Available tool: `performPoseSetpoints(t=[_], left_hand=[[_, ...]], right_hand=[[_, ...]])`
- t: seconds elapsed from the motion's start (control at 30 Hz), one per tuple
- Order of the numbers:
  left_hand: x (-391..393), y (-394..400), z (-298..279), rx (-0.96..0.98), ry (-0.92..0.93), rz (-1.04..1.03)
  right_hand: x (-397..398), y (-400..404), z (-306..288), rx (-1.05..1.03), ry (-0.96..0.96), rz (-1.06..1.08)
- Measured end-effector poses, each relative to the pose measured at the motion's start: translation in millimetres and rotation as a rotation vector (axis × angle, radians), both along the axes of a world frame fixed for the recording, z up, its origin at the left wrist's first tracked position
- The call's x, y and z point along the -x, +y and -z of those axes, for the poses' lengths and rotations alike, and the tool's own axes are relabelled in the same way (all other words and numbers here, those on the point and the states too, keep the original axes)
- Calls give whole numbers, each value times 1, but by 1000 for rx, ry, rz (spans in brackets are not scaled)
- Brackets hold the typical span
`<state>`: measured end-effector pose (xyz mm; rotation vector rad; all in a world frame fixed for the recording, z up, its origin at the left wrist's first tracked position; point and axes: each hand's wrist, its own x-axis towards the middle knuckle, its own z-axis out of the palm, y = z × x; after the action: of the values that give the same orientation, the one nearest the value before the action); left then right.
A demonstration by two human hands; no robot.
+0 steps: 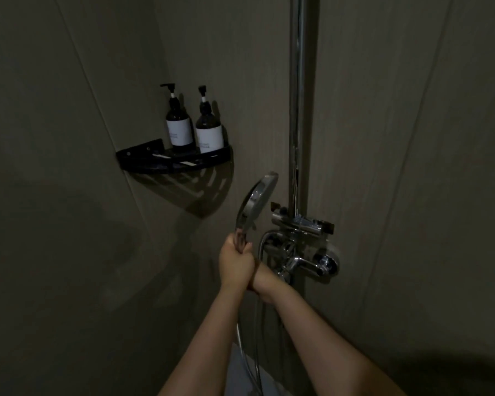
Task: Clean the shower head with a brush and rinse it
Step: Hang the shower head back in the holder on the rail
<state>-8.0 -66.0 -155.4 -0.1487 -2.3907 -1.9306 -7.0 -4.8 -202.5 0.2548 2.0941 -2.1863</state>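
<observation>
My left hand (236, 264) has its grip curled round the handle of the shower head (257, 201), held upright just left of the chrome mixer tap (303, 252). My right hand (265, 284) is tucked behind my left wrist; whether its grip holds anything, I cannot tell. I see no brush. The hose (247, 350) hangs below and could snag the tap.
</observation>
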Motion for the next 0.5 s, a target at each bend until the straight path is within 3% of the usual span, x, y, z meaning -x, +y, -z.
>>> performPoseSetpoints(t=[0.27, 0.5], left_hand=[[-3, 3, -3, -6, 119, -132], [5, 10, -11, -2, 61, -4]], right_hand=[[4, 7, -11, 85, -58, -69], [0, 15, -18, -106, -11, -89]])
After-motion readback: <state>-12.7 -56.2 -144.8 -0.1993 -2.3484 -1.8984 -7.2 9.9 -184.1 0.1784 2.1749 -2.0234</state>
